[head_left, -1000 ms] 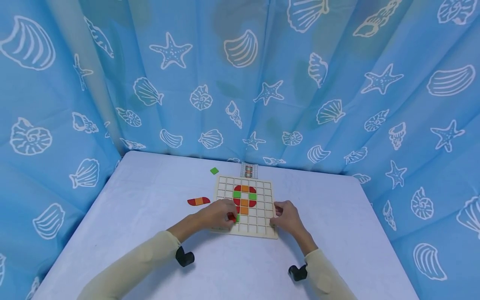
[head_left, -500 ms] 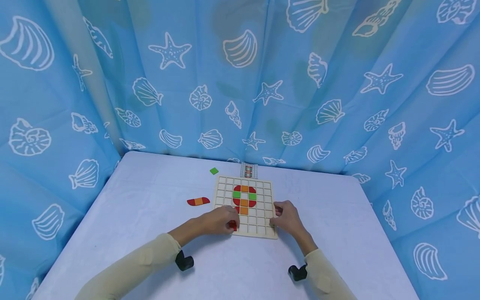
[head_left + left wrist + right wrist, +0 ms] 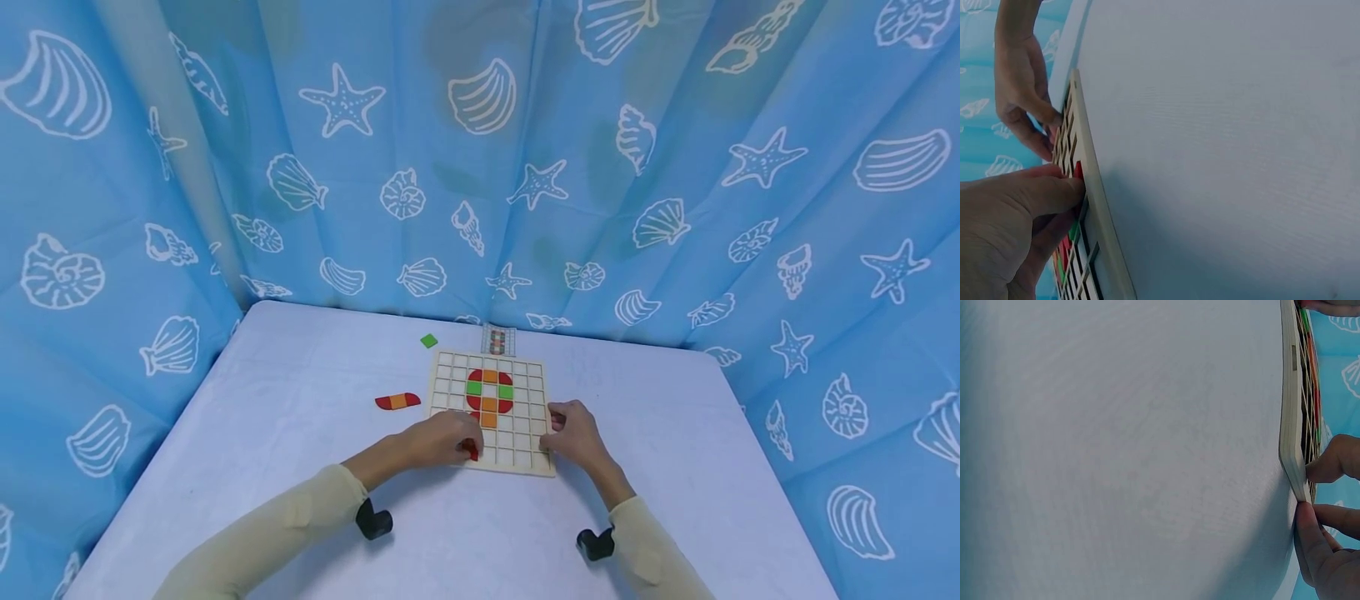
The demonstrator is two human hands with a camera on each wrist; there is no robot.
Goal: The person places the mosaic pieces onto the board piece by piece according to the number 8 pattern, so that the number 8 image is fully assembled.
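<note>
A square wooden grid board (image 3: 528, 421) lies on the table with red, orange and green tiles set in its middle cells. Between the thumb and fingers of my left hand (image 3: 442, 438) is a small red tile (image 3: 1078, 171), pinched at the board's near rows. Part of that tile and the cells under the hand are hidden. At the board's right side, my right hand (image 3: 577, 435) grips the edge, thumb on the top face and fingers along the side, as the right wrist view shows.
Left of the board lie two red tiles with an orange tile (image 3: 398, 402) between them. A green tile (image 3: 428, 341) sits farther back. Behind the board rests a pattern card (image 3: 498, 340). A blue shell-print curtain (image 3: 480, 167) stands along the white table's (image 3: 675, 450) far edge.
My left hand has moved toward the near edge of the board and slightly right, carrying the red tile. The right hand has stayed at the board's edge.
</note>
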